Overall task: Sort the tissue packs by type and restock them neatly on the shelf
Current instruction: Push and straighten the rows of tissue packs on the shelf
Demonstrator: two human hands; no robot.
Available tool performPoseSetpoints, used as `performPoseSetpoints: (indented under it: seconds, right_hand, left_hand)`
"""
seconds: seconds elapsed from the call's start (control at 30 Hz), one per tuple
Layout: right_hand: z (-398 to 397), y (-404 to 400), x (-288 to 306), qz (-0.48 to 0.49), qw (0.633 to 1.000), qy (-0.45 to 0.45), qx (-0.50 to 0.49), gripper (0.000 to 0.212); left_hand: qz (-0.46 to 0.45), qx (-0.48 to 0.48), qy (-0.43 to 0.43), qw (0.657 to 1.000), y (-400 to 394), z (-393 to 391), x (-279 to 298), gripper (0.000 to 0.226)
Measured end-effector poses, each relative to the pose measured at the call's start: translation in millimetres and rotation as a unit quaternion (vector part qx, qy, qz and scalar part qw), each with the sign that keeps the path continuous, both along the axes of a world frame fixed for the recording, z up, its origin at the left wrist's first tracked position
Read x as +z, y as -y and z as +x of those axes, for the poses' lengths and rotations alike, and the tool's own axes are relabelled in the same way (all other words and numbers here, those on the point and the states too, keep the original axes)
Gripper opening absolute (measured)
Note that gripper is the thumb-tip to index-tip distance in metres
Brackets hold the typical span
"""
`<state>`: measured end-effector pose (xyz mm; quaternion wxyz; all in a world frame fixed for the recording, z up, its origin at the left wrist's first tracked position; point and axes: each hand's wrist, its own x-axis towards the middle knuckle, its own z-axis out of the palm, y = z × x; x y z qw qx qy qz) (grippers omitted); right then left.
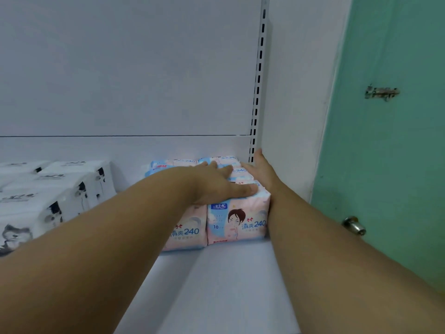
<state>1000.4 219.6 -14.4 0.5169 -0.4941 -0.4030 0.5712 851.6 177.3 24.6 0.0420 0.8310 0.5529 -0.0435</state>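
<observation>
left hand [214, 182]: we've got it flat on top of the pink packs [237, 219], fingers straight, pressing down
right hand [261, 171]: fingers straight, flat against the packs' right side
pink packs: right end of the shelf [228, 273], by the slotted upright [257, 92]
white packs [48, 189]: stacked at the left, apart from the pink

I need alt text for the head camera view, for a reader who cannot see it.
Two bare hands square up pink and blue tissue packs at the right end of a white shelf: the left hand lies flat on top, the right hand presses their right side. White cat-print packs sit apart at left; a green door stands at right.
</observation>
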Motion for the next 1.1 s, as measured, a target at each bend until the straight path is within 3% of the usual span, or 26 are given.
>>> performPoseSetpoints:
  seconds: [0.17, 0.33, 0.53, 0.67, 0.77, 0.83, 0.87, 0.97, 1.03, 1.1]
  right_hand:
    - [-1, 0, -1, -0.01, 0.998, -0.044, 0.045, 0.077]
    - [0, -4, -1, -0.015, 0.999, -0.009, 0.038, 0.079]
    - [9, 19, 14, -0.014, 0.989, 0.131, 0.073, 0.073]
    - [-1, 29, 52, 0.076, 0.953, 0.292, 0.001, 0.072]
    - [-34, 41, 81, 0.15, 0.874, 0.462, 0.014, 0.047]
    - [-65, 42, 88, 0.183, 0.81, 0.555, 0.037, 0.041]
    - [-80, 42, 86, 0.199, 0.775, 0.598, 0.053, 0.042]
    - [-110, 38, 69, 0.173, 0.728, 0.653, 0.114, 0.057]
    - [-121, 34, 58, 0.168, 0.695, 0.685, 0.136, 0.07]
    - [-127, 28, 49, 0.156, 0.664, 0.715, 0.152, 0.078]
  left_hand:
    - [0.004, -0.002, 0.004, 1.0, -7, 0, -3, 0.102]
    - [0.002, -0.001, -0.001, 1.0, -9, 2, -3, 0.106]
    - [-0.01, 0.017, 0.024, 1.0, 3, -3, 3, 0.103]
    - [0.043, 0.037, 0.203, 0.978, 25, -16, 22, 0.079]
    - [0.129, 0.08, 0.333, 0.931, 38, -46, 33, 0.058]
    - [0.15, 0.139, 0.405, 0.891, 40, -70, 31, 0.051]
    - [0.146, 0.18, 0.453, 0.861, 39, -82, 27, 0.05]
    - [0.061, 0.309, 0.616, 0.722, 45, -104, 5, 0.054]
    - [0.004, 0.325, 0.67, 0.667, 43, -110, -12, 0.065]
    - [-0.055, 0.321, 0.727, 0.604, 45, -110, -21, 0.062]
